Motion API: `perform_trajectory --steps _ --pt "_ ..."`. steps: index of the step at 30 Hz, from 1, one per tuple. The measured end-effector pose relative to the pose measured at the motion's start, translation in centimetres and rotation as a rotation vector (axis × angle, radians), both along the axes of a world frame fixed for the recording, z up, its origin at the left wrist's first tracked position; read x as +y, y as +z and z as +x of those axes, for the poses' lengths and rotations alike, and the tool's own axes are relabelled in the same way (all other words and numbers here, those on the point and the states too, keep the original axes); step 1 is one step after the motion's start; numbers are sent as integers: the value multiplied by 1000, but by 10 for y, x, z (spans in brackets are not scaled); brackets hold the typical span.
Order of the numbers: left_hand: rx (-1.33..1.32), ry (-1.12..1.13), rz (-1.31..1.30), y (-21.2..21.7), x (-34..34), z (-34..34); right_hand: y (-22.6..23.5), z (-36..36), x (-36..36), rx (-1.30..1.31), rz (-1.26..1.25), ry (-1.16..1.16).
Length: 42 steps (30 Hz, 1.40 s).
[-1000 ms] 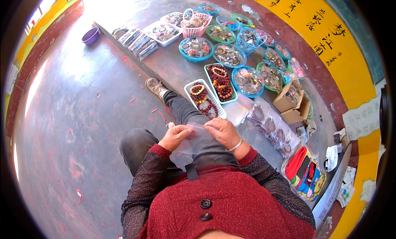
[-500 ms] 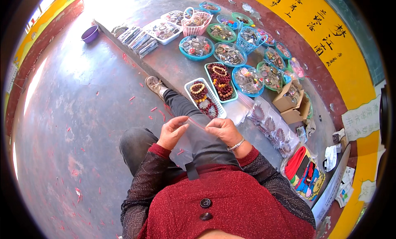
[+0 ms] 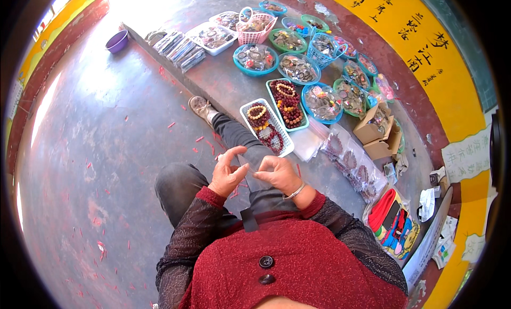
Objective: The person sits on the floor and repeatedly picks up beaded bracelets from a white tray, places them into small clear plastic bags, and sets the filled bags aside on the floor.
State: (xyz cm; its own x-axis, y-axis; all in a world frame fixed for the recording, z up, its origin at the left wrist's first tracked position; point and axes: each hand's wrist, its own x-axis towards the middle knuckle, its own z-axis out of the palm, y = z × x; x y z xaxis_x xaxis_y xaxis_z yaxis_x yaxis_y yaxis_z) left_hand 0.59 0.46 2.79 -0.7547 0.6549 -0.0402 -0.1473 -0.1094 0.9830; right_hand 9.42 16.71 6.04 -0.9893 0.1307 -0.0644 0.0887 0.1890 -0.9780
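The work in hand centres on a thin clear plastic bag [image 3: 244, 161], located between the person's two hands and above the dark trouser leg [image 3: 234, 134]. Compared with half a second ago, the reddish strip along the bag's mouth is no longer drawn out in a line between the fingertips; the hands stand closer together and only a pale edge of film shows. The left hand [image 3: 225, 177] has its thumb and forefinger spread, with film in or near the gap; whether its curled fingers grip any of it cannot be told. The right hand [image 3: 281, 176] is pinched, thumb to forefinger, apparently on the film. This suggests that the mouth is now being worked at close range rather than held taut. No item is visible inside the bag. The carried stock is unchanged: on the raised platform [image 3: 214, 76], the white tray [image 3: 288, 149] of beaded bracelets lies near the left edge, just beside the leg, with the green tray [image 3: 299, 126] adjoining its right side. Flat clear sleeves [image 3: 308, 144] lie near the close ends of both trays.
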Motion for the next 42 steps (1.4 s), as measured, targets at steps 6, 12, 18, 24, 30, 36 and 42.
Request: perform_trajectory --steps 6,12,18,24,30,36,42 --pt "16 -72 -21 -8 -2 -4 -9 -1 -6 96 98 30" --pt "-44 -69 25 -15 -5 -7 -11 -2 -8 27 -87 36" --pt "14 -31 -104 -12 -6 -6 -10 -8 -4 55 8 1" --pt "201 141 -220 -20 -5 -6 21 -20 -7 430 667 -156" --pt "329 266 -261 -13 -3 -6 23 -9 -25 471 754 76" --pt "344 254 -228 -10 -5 -4 -3 -12 -32 274 862 151" --pt "616 202 -231 -1 -5 -4 -23 -19 -21 102 736 351"
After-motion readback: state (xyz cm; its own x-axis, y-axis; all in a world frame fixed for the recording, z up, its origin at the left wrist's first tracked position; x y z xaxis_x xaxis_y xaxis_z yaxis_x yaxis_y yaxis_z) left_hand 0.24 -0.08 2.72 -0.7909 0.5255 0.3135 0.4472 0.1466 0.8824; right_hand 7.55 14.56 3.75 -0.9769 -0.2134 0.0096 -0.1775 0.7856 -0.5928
